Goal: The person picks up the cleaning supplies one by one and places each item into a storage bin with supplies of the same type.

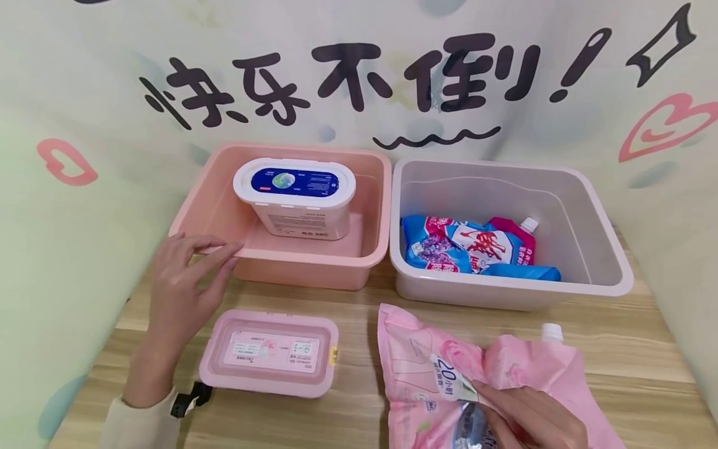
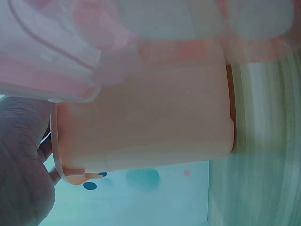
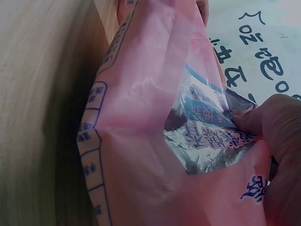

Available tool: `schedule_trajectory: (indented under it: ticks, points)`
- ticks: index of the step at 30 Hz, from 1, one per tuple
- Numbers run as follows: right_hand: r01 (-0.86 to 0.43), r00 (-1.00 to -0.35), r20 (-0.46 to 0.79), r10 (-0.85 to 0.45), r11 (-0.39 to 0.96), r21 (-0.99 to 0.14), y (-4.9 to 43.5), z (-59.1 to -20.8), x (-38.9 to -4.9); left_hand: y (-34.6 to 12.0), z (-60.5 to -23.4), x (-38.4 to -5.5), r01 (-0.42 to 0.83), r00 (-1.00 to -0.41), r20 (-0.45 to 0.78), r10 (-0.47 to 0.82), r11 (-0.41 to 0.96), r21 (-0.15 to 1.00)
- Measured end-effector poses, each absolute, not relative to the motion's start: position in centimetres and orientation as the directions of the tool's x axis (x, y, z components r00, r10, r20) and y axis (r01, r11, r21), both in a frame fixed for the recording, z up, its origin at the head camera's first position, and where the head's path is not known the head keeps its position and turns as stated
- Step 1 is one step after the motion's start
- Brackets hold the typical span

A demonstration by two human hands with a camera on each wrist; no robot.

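Note:
My left hand (image 1: 187, 284) is at the front left of a pink bin (image 1: 303, 274), its fingers over the rim and the thumb outside it. A white tub (image 1: 305, 218) with a blue-labelled lid stands in that bin. Just right of my left wrist, a pink lidded box (image 1: 269, 355) lies on the table. My right hand (image 1: 530, 415) pinches a large pink spouted refill pouch (image 1: 409, 368) near its middle. In the right wrist view, the thumb presses into the pouch's silvery panel (image 3: 207, 146). My other right fingers are mostly hidden.
To the right of the pink bin stands a grey bin (image 1: 505, 296), holding blue-and-magenta spouted pouches (image 1: 488, 243). Both bins sit at the back of the wood-grain table (image 1: 359, 386). A printed cloth (image 1: 359, 125) with black lettering hangs behind them.

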State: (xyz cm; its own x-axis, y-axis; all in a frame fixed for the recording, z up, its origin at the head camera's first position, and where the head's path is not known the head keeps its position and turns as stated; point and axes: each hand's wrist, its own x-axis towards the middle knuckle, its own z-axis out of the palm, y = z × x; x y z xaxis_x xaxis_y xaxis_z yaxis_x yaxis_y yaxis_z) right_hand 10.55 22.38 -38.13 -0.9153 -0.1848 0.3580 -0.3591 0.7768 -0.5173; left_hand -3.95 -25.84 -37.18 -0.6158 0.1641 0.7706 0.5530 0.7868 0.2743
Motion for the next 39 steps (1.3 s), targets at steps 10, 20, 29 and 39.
schedule_trajectory:
  ticks: [10,20,29,39]
  points:
    - [-0.234,-0.952,0.299,-0.069,0.794,-0.561,22.6,-36.6,11.0,-25.8,-37.2,-4.2,0.543,-0.637,0.752,0.167,0.790,0.285]
    - [-0.326,-0.913,0.399,-0.079,0.730,-0.600,23.7,-35.0,10.5,-25.7,-37.4,-4.2,0.546,-0.630,0.761,0.155,0.785,0.293]
    - [-0.301,-0.929,0.351,-0.117,0.790,-0.533,25.0,-34.5,10.5,-25.7,-37.6,-4.1,0.547,-0.632,0.761,0.149,0.781,0.301]
    - [-0.456,-0.861,0.462,-0.211,0.722,-0.521,24.9,-32.4,9.8,-25.6,-37.5,-4.2,0.552,-0.621,0.770,0.146,0.779,0.298]
